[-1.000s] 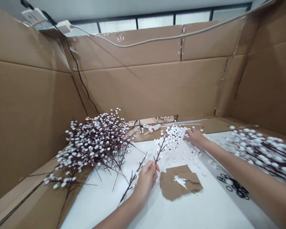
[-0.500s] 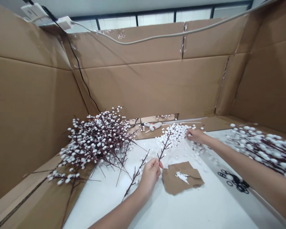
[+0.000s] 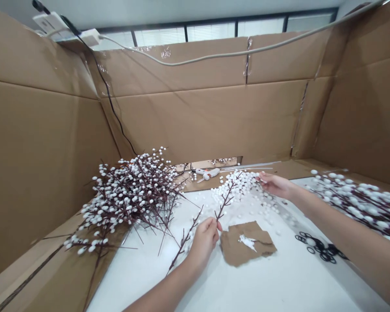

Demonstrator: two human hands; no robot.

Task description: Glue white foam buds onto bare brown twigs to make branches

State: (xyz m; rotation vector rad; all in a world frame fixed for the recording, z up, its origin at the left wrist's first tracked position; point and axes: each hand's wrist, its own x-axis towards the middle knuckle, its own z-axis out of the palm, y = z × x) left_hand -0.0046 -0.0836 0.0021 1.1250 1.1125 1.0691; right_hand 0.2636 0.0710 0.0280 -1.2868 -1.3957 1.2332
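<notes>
Right fingers (image 3: 267, 178) now slightly higher beside the white balls (image 3: 243, 181)

A branch pile (image 3: 134, 190) lies left of the fingers of the left hand (image 3: 205, 236), cardboard scrap (image 3: 240, 256) right, glue gun (image 3: 212, 173) beyond.

1. White tabletop (image 3: 240, 290) lies open in front of the cardboard scrap (image 3: 232, 253).
2. Left hand (image 3: 205, 239) and raised twig (image 3: 226, 199) stand between scrap and branch heap (image 3: 134, 188).
3. Black rings (image 3: 321, 249) and white-tipped stems (image 3: 360, 199) crowd the right.
4. Cardboard wall (image 3: 198, 121) closes the far side.
</notes>
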